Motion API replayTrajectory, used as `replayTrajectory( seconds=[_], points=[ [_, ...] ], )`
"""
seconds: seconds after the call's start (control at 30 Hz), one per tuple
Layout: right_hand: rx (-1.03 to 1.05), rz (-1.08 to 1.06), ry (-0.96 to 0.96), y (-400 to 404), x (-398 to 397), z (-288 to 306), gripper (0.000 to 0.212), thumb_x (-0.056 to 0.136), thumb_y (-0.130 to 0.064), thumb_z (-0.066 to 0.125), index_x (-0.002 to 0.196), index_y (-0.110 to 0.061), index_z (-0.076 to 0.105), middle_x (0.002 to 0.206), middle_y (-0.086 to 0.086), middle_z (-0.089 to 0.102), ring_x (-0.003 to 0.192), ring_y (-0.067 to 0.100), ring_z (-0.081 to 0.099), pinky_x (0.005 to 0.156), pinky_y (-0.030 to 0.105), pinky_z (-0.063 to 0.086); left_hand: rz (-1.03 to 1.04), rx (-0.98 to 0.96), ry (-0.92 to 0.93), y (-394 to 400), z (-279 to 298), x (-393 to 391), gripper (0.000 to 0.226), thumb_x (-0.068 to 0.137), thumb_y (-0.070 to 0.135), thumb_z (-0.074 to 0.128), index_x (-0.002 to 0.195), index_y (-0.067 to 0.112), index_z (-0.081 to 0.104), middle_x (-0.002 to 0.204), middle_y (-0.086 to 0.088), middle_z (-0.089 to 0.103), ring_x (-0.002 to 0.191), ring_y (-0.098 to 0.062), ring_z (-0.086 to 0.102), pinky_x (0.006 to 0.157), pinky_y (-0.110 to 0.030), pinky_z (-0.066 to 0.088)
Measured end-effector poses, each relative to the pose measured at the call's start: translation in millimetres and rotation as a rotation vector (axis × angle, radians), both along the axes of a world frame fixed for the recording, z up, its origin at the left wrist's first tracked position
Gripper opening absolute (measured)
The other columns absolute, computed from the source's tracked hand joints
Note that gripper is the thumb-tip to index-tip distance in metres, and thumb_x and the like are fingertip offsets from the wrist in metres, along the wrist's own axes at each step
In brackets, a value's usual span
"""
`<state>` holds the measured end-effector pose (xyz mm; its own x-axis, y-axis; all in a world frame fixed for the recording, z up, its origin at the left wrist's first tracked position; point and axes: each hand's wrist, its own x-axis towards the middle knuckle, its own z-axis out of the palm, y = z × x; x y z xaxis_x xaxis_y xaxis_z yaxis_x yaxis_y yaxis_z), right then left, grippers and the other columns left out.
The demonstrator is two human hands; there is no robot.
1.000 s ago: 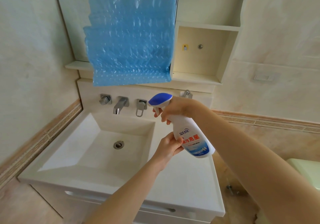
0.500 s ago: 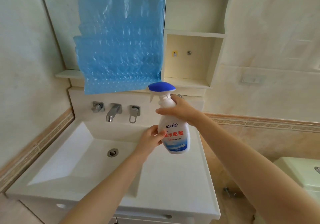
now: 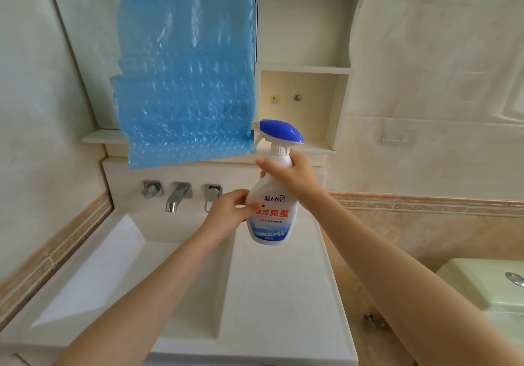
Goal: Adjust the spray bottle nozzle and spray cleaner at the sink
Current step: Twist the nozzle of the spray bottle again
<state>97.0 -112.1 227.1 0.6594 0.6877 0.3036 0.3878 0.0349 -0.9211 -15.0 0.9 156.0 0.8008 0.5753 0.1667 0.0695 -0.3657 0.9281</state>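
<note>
White plastic spray bottle (image 3: pixel 272 209) with blue trigger head (image 3: pixel 280 131) held upright above white counter (image 3: pixel 280 294), right of square sink (image 3: pixel 93 275); right hand (image 3: pixel 295 178) gripping neck, left hand (image 3: pixel 229 215) pinching labelled body.

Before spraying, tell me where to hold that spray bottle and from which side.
Grip the spray bottle at its narrow neck under the blue head, coming from the right as the right hand does: the bottle stands upright with its nozzle pointing left, leaving the trigger reachable.
</note>
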Motion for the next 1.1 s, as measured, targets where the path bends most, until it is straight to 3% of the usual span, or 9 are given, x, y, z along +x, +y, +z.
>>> replayTrajectory(
  seconds=[0.13,0.27,0.47,0.6,0.67,0.77,0.87,0.97,1.1],
  points=[
    [-0.027,-0.023,-0.031,-0.7,-5.2,4.6,0.013,0.082,-0.022,0.072,0.078,-0.019,0.060,0.073,0.003,0.072,0.060,0.011,0.066,0.055,0.019,0.055,-0.009,0.049,0.023,-0.3,0.1,-3.4,0.015,0.083,0.020,0.065,0.097,0.027,0.061,0.094,0.010,0.066,0.099,-0.017,0.065,0.086,-0.039,0.056],
    [-0.037,-0.032,-0.038,-0.8,-6.9,5.4,0.010,0.080,-0.015,0.071,0.079,-0.015,0.061,0.079,0.013,0.074,0.066,0.019,0.068,0.064,0.029,0.057,0.019,0.078,0.034,-5.5,1.6,-3.5,0.015,0.084,0.022,0.064,0.098,0.027,0.059,0.097,0.008,0.065,0.098,-0.015,0.062,0.090,-0.041,0.054],
    [-0.049,-0.021,-0.071,-2.7,-4.9,7.0,0.012,0.080,-0.017,0.071,0.079,-0.020,0.060,0.075,0.006,0.072,0.073,0.026,0.073,0.065,0.031,0.059,-0.016,0.120,0.096,-7.0,1.0,-1.5,0.018,0.086,0.026,0.061,0.103,0.026,0.058,0.105,0.005,0.065,0.101,-0.019,0.064,0.092,-0.045,0.053],
    [-0.045,-0.032,-0.037,-7.2,-2.9,9.3,0.012,0.081,-0.014,0.071,0.079,-0.018,0.059,0.074,0.008,0.071,0.066,0.019,0.069,0.063,0.027,0.057,-0.131,0.156,0.170,-0.9,12.1,-0.3,0.034,0.090,0.033,0.054,0.123,0.023,0.052,0.116,0.007,0.060,0.109,-0.017,0.061,0.093,-0.035,0.049],
    [-0.023,-0.021,-0.021,-10.9,-2.0,11.2,0.013,0.082,-0.012,0.070,0.078,-0.017,0.059,0.075,0.008,0.071,0.061,0.014,0.067,0.059,0.022,0.056,-0.104,0.148,0.110,2.0,25.0,0.8,0.043,0.091,0.040,0.049,0.131,0.025,0.045,0.121,0.009,0.059,0.113,-0.015,0.059,0.096,-0.037,0.047],
    [-0.010,-0.015,-0.027,-14.1,-1.0,13.3,0.014,0.083,-0.012,0.070,0.077,-0.019,0.059,0.074,0.007,0.071,0.056,0.008,0.066,0.053,0.014,0.054,0.011,0.174,-0.066,4.4,58.8,2.7,0.043,0.090,0.049,0.044,0.124,0.024,0.051,0.117,0.007,0.062,0.106,-0.013,0.061,0.093,-0.038,0.050],
    [-0.020,0.001,-0.039,-14.5,0.3,14.0,0.012,0.083,-0.016,0.070,0.081,-0.019,0.059,0.074,0.004,0.071,0.058,0.007,0.067,0.054,0.015,0.054,0.038,0.187,-0.188,3.2,99.5,5.5,0.030,0.094,0.041,0.040,0.108,0.022,0.059,0.098,0.010,0.063,0.093,-0.008,0.062,0.079,-0.028,0.051],
    [-0.008,0.026,-0.033,-15.7,1.2,13.3,0.010,0.083,-0.015,0.070,0.082,-0.017,0.060,0.075,0.005,0.072,0.059,0.008,0.068,0.057,0.019,0.055,0.012,0.306,-0.197,0.7,125.9,9.8,0.027,0.095,0.040,0.040,0.096,0.020,0.059,0.089,0.006,0.062,0.082,-0.008,0.058,0.071,-0.024,0.046],
    [0.003,0.055,-0.025,-17.5,1.4,13.7,0.010,0.084,-0.013,0.070,0.081,-0.016,0.061,0.075,0.006,0.072,0.059,0.008,0.068,0.057,0.019,0.056,0.000,0.559,-0.179,-3.2,133.5,14.1,0.029,0.095,0.034,0.043,0.096,0.011,0.059,0.092,-0.011,0.065,0.083,-0.020,0.059,0.073,-0.024,0.044]
  ],
)
